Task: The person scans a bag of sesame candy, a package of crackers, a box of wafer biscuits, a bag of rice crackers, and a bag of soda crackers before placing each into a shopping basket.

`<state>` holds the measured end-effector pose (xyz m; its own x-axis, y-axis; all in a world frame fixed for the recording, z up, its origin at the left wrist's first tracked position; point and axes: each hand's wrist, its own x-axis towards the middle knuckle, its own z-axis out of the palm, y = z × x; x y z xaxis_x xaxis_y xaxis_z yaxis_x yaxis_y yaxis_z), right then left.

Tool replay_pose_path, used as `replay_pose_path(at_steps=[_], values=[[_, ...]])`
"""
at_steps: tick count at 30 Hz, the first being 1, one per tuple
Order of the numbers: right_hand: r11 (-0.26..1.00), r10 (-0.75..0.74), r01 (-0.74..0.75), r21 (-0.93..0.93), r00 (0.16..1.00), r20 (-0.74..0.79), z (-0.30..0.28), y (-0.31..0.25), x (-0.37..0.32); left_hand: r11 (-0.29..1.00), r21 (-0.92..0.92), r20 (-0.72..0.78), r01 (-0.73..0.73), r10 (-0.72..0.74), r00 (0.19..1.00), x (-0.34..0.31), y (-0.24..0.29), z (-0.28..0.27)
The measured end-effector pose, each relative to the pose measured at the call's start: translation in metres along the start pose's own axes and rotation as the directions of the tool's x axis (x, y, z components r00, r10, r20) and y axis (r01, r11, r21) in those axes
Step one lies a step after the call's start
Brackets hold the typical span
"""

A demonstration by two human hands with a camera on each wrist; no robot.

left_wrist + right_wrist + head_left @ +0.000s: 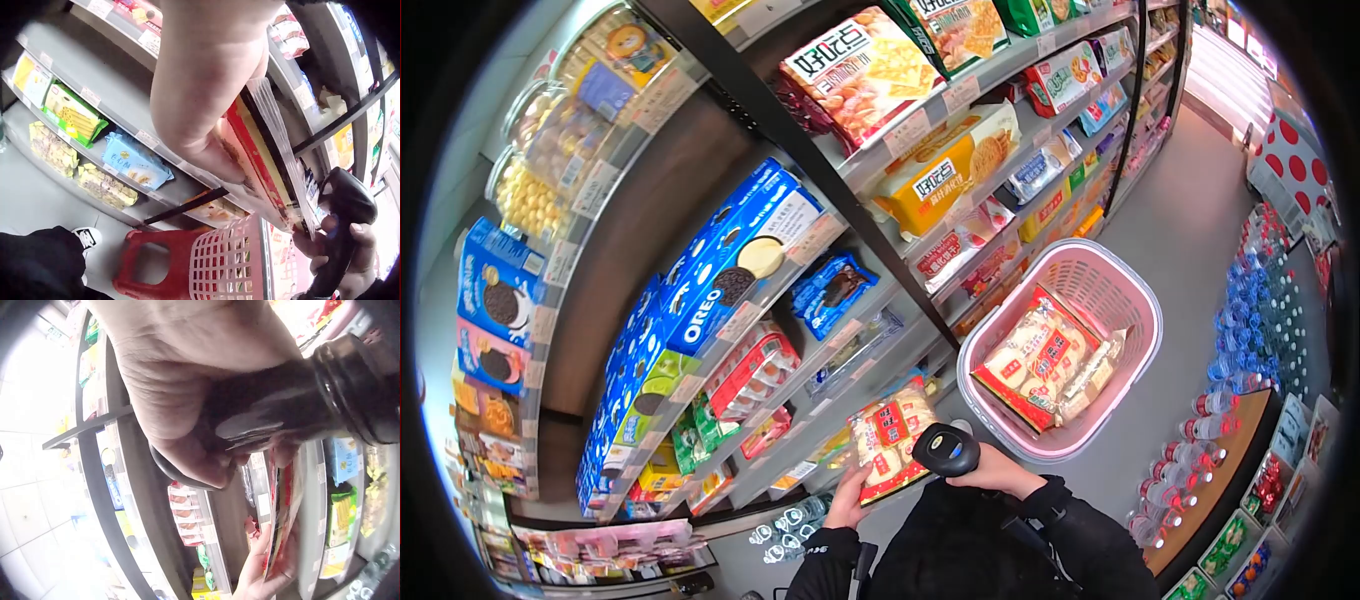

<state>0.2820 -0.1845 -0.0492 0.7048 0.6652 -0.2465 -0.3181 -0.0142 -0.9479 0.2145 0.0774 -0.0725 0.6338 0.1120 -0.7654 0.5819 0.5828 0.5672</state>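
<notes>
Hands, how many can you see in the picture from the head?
2: the left hand holds a snack bag; the right hand, nearer the pink basket, holds a black scanner. Parts of both are hidden, but no other hand shows.

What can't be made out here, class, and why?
Head view: handle of the black scanner, under its head.
Head view: whatever the red packet hides in the basket.
Head view: figures on most price tags, too small.
Right wrist view: scanner's end, cut off by the right edge.
</notes>
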Motion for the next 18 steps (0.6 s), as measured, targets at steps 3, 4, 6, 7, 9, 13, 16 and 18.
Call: replay_pose_path(at_steps=[3,4,6,7,9,13,16,18], values=[[0.999,0.018,-0.015,0.044,0.998,-0.068,-0.001,0.013,0.006,1.0,-0.012,0.021,-0.028,0.028,0.999,0.009,-0.005,-0.004],[0.999,0.027,-0.024,0.044,0.997,-0.07,-0.002,0.015,0.009,1.0,-0.015,0.02,-0.019,0.019,1.0,0.013,-0.006,-0.006],[0.993,0.091,-0.084,0.08,0.992,-0.089,-0.002,0.014,0.014,0.999,-0.036,0.003,-0.015,0.015,1.0,0.02,-0.006,-0.008],[0.993,0.099,-0.092,0.08,0.991,-0.088,-0.001,0.014,0.017,0.999,-0.041,0.001,-0.009,0.009,1.0,0.025,-0.005,-0.008],[0.999,0.036,-0.039,-0.014,0.987,-0.157,-0.001,0.016,0.022,0.996,-0.056,0.016,-0.066,0.067,0.998,0.036,-0.001,-0.007],[0.995,0.011,-0.035,-0.097,0.973,-0.23,0.0,0.007,0.02,0.985,-0.144,0.008,-0.1,0.102,0.995,0.078,0.009,-0.009],[0.977,0.117,-0.137,-0.166,0.986,-0.12,0.0,-0.002,0.012,0.974,-0.166,0.04,-0.152,0.161,0.986,0.122,0.015,-0.014],[0.98,0.137,-0.153,-0.128,0.983,-0.122,0.002,0.002,0.006,0.974,-0.161,0.059,-0.161,0.172,0.983,0.149,0.025,-0.008]])
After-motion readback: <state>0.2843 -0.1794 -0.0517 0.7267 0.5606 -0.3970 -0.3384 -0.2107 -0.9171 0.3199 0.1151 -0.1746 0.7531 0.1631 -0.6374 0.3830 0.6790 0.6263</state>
